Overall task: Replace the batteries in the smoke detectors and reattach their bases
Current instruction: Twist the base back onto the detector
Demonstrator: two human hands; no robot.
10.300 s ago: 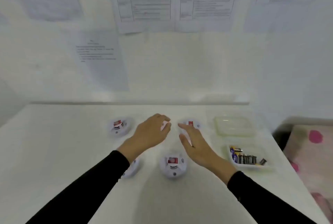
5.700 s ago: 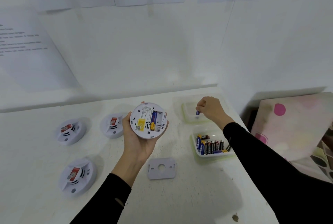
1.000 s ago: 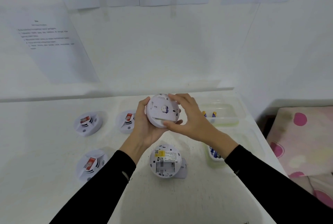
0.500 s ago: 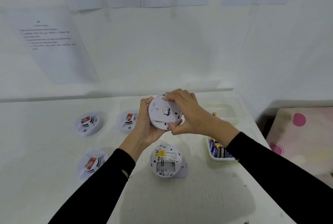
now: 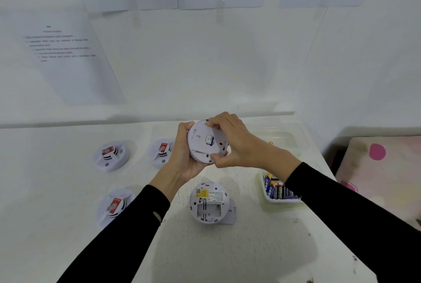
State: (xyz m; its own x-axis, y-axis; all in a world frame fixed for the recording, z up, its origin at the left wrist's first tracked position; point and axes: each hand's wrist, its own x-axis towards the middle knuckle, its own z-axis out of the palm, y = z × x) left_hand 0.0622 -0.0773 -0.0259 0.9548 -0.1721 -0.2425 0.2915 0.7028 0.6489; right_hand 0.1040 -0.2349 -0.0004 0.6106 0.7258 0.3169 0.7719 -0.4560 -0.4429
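White table [image 5: 227, 251] — smoke detector [image 5: 205, 144] between left hand [image 5: 182, 159], right hand [image 5: 241, 144]

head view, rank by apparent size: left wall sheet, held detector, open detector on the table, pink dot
1. left wall sheet
2. held detector and open detector on the table: about alike, so unranked
3. pink dot

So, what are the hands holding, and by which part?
A smoke detector: left hand cups its left rim, right hand pinches its top and bottom edges.
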